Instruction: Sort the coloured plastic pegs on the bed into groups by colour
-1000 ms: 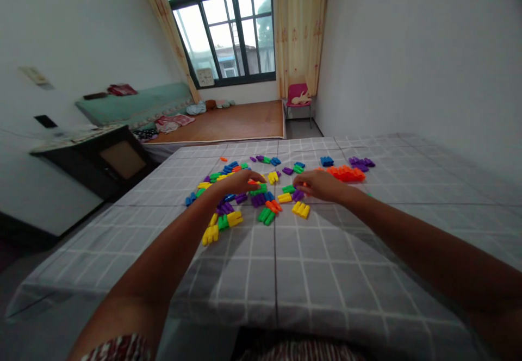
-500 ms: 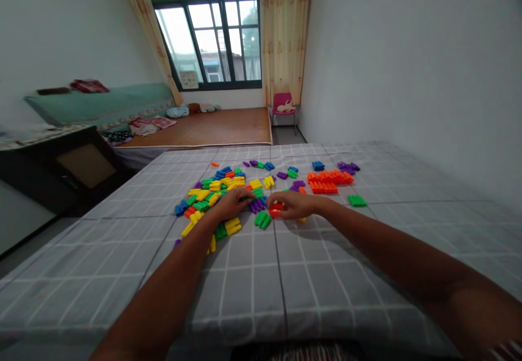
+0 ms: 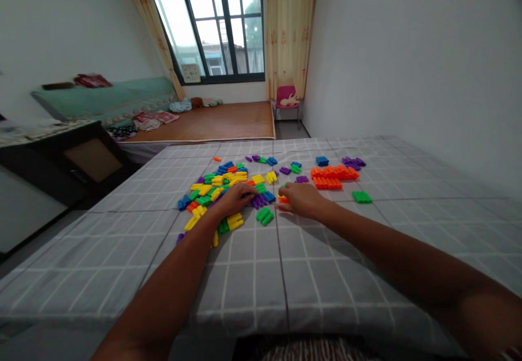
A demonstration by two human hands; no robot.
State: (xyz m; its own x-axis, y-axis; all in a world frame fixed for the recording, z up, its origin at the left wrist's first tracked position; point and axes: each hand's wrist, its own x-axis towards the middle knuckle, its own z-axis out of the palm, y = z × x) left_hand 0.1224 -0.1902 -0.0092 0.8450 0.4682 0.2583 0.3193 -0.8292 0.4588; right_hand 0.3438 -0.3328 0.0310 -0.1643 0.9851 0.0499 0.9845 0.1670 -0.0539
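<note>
Many small plastic blocks in yellow, green, blue, purple and orange lie on the checked tablecloth. My left hand rests at the right side of the mixed pile, beside purple blocks; what its fingers hold, if anything, is hidden. My right hand is bent over an orange piece, its fingers closed around it. A green block group lies between the hands, nearer to me. Right of my right hand are joined orange blocks and a flat green group.
The grey checked tablecloth covers the table. Blue blocks and purple blocks lie at the back right. Beyond are a low bed, a pink chair and a dark cabinet at left.
My right hand has shifted slightly right, and the red piece seen under it earlier no longer shows; orange shows at its fingertips. My left hand stays by the pile. The view has tilted slightly.
</note>
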